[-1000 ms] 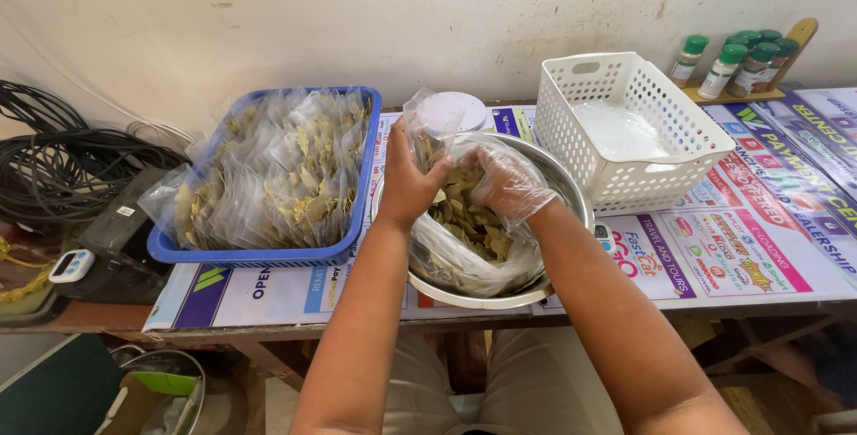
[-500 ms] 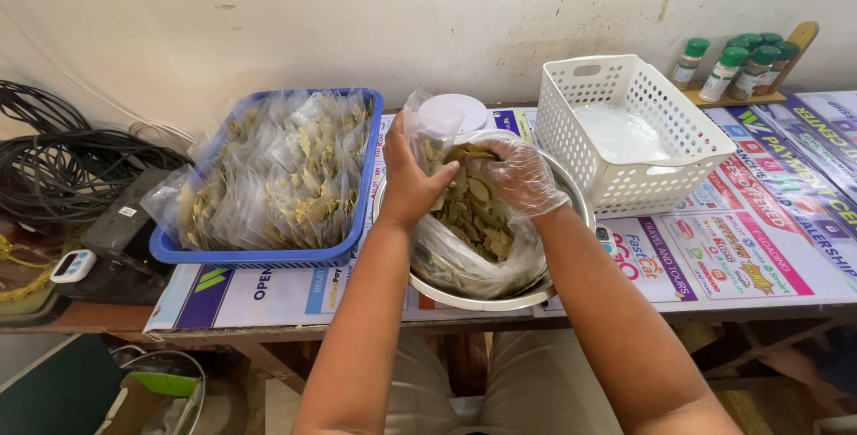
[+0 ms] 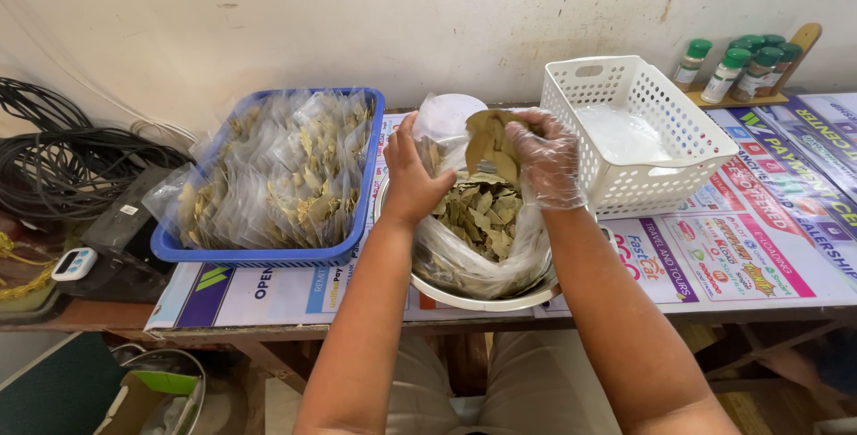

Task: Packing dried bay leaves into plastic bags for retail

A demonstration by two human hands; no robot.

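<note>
My right hand (image 3: 546,160), in a thin clear plastic glove, grips a bunch of dried bay leaves (image 3: 491,140) above a metal bowl (image 3: 482,297). The bowl is lined with a clear plastic bag (image 3: 464,261) full of more dried leaves (image 3: 478,212). My bare left hand (image 3: 411,176) holds a small clear plastic bag (image 3: 437,123) upright beside the bunch, at the bowl's far left rim.
A blue basket (image 3: 268,252) of several filled leaf packets sits at the left. A white basket (image 3: 638,136) holding clear bags stands at the right, with spice bottles (image 3: 736,69) behind it. Black cables (image 3: 62,163) and a small timer (image 3: 73,264) lie far left. Printed posters (image 3: 741,256) cover the table.
My right hand has lifted out of the bowl with a bunch of leaves and moved up toward the small bag held in my left hand.
</note>
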